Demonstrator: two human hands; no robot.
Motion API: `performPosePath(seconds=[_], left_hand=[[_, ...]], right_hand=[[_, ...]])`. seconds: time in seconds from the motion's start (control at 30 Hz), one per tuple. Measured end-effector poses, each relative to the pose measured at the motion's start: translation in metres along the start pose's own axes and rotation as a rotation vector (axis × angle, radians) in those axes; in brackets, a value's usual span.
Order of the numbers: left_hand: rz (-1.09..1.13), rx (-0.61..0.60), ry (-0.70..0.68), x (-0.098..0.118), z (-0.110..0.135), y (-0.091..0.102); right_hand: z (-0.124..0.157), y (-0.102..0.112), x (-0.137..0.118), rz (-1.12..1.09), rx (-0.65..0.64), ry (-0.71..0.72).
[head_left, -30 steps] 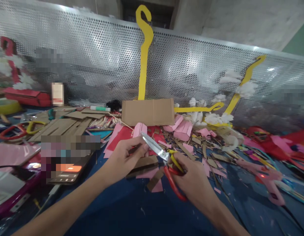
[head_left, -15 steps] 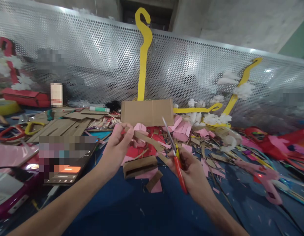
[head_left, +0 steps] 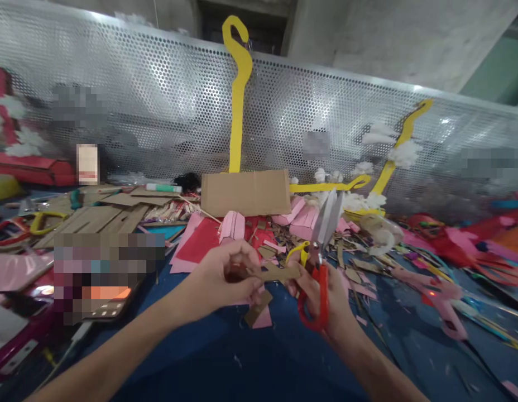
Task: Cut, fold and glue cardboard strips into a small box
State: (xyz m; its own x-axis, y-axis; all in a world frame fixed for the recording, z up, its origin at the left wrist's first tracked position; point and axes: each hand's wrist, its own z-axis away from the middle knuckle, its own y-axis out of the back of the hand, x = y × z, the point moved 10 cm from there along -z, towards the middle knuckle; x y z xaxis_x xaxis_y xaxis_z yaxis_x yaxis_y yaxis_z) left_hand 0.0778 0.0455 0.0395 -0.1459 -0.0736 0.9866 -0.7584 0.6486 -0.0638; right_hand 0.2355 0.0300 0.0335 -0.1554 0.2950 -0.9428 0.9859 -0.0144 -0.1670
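My left hand (head_left: 231, 273) is closed, its thumb and fingers pinching one end of a narrow brown cardboard strip (head_left: 279, 273). The strip's other end meets the fingers of my right hand (head_left: 332, 296), which is wrapped around scissors (head_left: 327, 218) with red and yellow handles. The blades point up and away from the strip. Under my hands, a small cardboard offcut (head_left: 259, 310) rests on a pink paper piece. Just beyond stand a folded pink paper shape (head_left: 231, 225) and red paper (head_left: 197, 240).
A brown cardboard box (head_left: 245, 194) with a tall yellow hook-shaped piece (head_left: 237, 111) stands ahead, before a perforated metal panel (head_left: 167, 111). Cardboard sheets (head_left: 95, 220) and a phone lie left. A pink glue gun (head_left: 443, 296) with its cable lies right, amid paper scraps.
Both hands have come closer together and the strip now spans between them. The scissors have turned from pointing up-left to up-right. My left hand has moved right and lower, hiding the small folded cardboard piece.
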Motion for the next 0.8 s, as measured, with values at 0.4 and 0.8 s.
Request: performPosePath(seconds=[0.4,0.8], left_hand=[[-0.009,-0.011,0.043,-0.004,0.007,-0.017],[-0.141,0.2,-0.163,0.02,0.007,0.016]], right_hand=[[0.005,-0.015,-0.005,0.243,-0.091,-0.027],[0.01,-0.015,-0.028,0.955,-0.061,0.235]])
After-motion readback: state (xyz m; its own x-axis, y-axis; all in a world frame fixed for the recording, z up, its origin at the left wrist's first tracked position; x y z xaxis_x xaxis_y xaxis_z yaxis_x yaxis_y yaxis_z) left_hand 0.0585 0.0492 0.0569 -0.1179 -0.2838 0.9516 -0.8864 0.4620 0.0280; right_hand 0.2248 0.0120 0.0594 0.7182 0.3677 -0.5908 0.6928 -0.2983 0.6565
